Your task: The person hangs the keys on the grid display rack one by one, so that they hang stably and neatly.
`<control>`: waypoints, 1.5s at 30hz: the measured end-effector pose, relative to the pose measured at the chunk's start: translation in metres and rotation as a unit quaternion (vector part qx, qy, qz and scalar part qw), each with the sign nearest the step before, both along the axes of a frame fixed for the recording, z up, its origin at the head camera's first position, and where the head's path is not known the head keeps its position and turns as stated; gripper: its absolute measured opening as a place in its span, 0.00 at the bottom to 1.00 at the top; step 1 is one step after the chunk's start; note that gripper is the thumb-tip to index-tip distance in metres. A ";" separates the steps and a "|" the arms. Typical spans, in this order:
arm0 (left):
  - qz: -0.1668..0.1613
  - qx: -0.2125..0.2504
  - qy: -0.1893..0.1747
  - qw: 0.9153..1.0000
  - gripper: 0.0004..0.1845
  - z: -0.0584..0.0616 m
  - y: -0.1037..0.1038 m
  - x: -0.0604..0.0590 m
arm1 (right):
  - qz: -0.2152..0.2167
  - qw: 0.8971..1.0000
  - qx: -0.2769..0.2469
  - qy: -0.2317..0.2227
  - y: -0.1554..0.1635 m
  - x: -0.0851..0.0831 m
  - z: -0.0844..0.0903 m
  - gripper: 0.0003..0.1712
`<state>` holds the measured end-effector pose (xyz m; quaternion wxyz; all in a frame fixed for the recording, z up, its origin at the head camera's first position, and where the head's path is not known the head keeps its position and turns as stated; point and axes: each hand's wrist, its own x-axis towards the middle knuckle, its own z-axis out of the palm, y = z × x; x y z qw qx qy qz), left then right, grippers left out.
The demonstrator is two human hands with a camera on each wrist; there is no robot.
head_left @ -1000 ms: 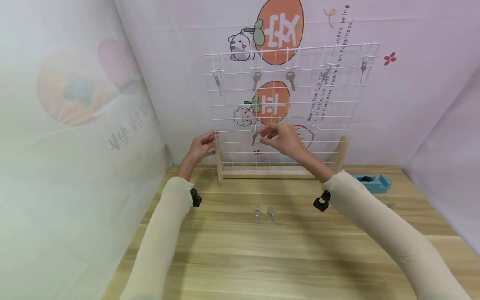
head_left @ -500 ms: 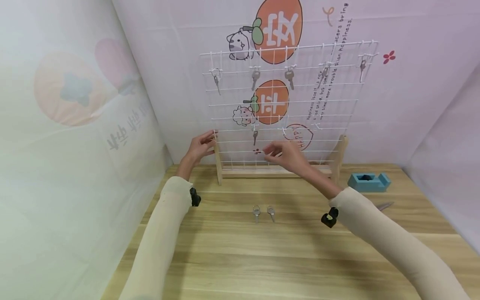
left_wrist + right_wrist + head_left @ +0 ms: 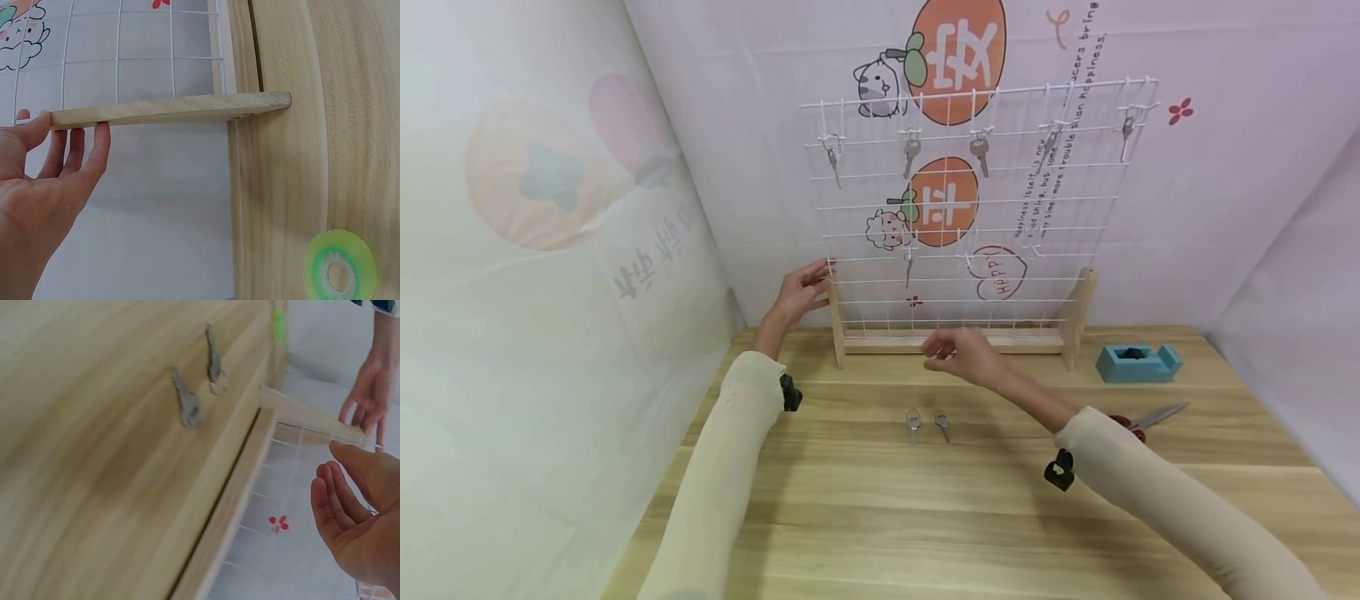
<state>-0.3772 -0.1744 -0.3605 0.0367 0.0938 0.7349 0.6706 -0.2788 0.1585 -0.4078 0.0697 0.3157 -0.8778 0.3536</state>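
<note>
My left hand (image 3: 801, 293) holds the wooden side post (image 3: 169, 109) of a white wire grid rack (image 3: 1030, 208), thumb on one face and fingers on the other in the left wrist view. My right hand (image 3: 966, 357) hovers in front of the rack's base bar, holding nothing, fingers loosely bent. Below it, two keys lie on the table: a left key (image 3: 913, 426) with a ring and a right key (image 3: 942, 426). One key (image 3: 909, 271) hangs from a lower hook. Several more hang along the upper row, among them a key (image 3: 980, 154) near the middle.
A teal tape dispenser (image 3: 1138, 365) stands at the table's right back. Scissors (image 3: 1157, 415) lie before it, their handles partly behind the right sleeve. A green tape roll (image 3: 340, 265) shows in the left wrist view. Vacant hooks include a white hook (image 3: 967, 260) low on the grid.
My right hand has moved down from beside the lower hanging key toward the table. The scissors have come into sight from behind the sleeve. My left hand has stayed on the post.
</note>
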 end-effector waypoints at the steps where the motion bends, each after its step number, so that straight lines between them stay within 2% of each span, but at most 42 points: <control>1: 0.000 0.001 0.000 1.000 0.27 0.000 0.000 0.000 | 0.003 1.000 0.004 0.000 -0.001 0.001 -0.004 0.11; 11: 0.004 -0.002 0.005 1.000 0.27 0.000 -0.001 0.001 | 0.056 0.998 0.020 -0.036 -0.011 0.009 -0.045 0.11; 16: -0.003 0.000 0.007 1.000 0.27 -0.001 -0.001 -0.001 | 0.044 0.996 0.039 -0.068 -0.017 0.013 -0.062 0.11; 22: -0.002 -0.004 0.005 1.000 0.27 -0.002 -0.001 -0.001 | 0.032 0.993 0.063 -0.095 -0.021 0.019 -0.075 0.14; 27: 0.002 -0.001 0.005 1.000 0.26 -0.001 0.000 -0.001 | 0.026 0.993 0.056 -0.105 -0.022 0.022 -0.080 0.14; 33: 0.005 0.000 0.008 1.000 0.26 -0.002 0.000 -0.002 | 0.032 0.994 0.056 -0.088 -0.021 0.021 -0.080 0.12; 45: -0.003 -0.004 0.012 1.000 0.27 -0.003 -0.002 0.000 | 0.024 0.995 0.054 -0.086 -0.017 0.019 -0.077 0.03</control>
